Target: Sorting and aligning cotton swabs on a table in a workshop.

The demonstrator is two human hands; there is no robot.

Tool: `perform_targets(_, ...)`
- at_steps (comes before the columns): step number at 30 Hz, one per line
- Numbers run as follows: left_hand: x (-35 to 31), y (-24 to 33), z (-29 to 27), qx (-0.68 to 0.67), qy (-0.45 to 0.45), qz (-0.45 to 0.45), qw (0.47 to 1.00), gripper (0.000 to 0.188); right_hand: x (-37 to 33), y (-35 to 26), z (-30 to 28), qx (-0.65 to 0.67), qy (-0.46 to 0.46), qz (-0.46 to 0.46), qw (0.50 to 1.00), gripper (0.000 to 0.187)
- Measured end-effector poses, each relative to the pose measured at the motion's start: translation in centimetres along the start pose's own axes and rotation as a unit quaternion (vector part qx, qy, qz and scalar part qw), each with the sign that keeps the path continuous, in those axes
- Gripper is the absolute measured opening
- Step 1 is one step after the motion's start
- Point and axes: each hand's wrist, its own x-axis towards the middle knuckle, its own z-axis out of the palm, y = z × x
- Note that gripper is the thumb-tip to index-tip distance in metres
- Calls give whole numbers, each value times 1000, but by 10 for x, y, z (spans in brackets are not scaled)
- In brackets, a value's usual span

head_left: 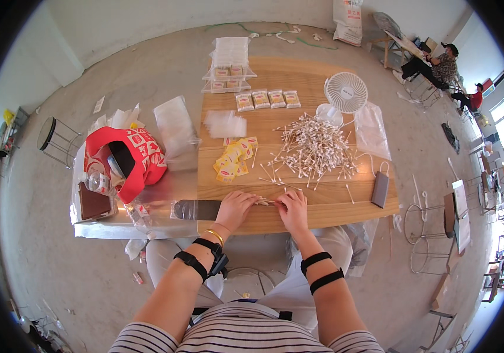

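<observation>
Near the table's front edge, a small bundle of cotton swabs (265, 201) lies between my two hands. My left hand (235, 210) has its fingers closed round the left end of the bundle. The fingers of my right hand (292, 210) pinch at the other end. Just beyond them spreads a big loose heap of cotton swabs (313, 146), with a few strays around it. To the left of the heap lie several yellow printed cards (235, 157). A dark flat strip (208, 209), partly under clear plastic, rests beside my left hand.
A white fan (346, 93) stands behind the heap, near a grey power bank (380, 189) with a cable. Small filled packets (267, 100), clear bags (226, 125) and stacked packs (229, 70) sit farther back. A red bag (127, 157) is at left. Two people sit far right.
</observation>
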Motion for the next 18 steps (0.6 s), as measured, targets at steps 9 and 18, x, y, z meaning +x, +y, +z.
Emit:
perform_targets(9, -5, 4, -4, 23, 8, -6, 1000, 35, -5, 27, -21, -47, 49, 77, 995, 7)
perform_targets(18, -14, 16, -6, 63, -21, -20, 998, 51, 17, -11, 18, -5, 12, 37, 999, 10)
